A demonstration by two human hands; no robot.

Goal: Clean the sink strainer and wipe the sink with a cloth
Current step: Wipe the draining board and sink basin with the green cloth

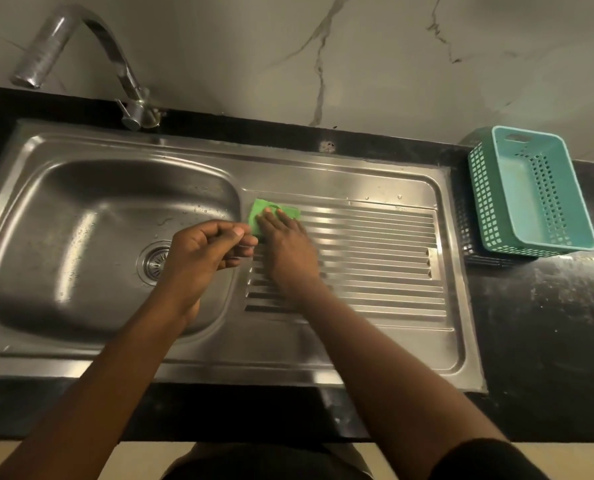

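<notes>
A steel sink (81,209) with a ribbed drainboard (375,258) fills the black counter. A green cloth (264,211) lies at the drainboard's near-left corner, beside the basin rim. My right hand (286,247) lies flat on the cloth, fingers spread and pressing it down. My left hand (203,252) hovers over the basin's right side with fingers curled and thumb against forefinger; nothing shows in it. The round strainer (155,261) sits in the drain, its right part hidden behind my left hand.
A curved steel tap (81,53) stands at the back left, its spout over the basin. A teal plastic basket (534,188) rests on the black counter (548,323) to the right of the sink. A marbled wall rises behind.
</notes>
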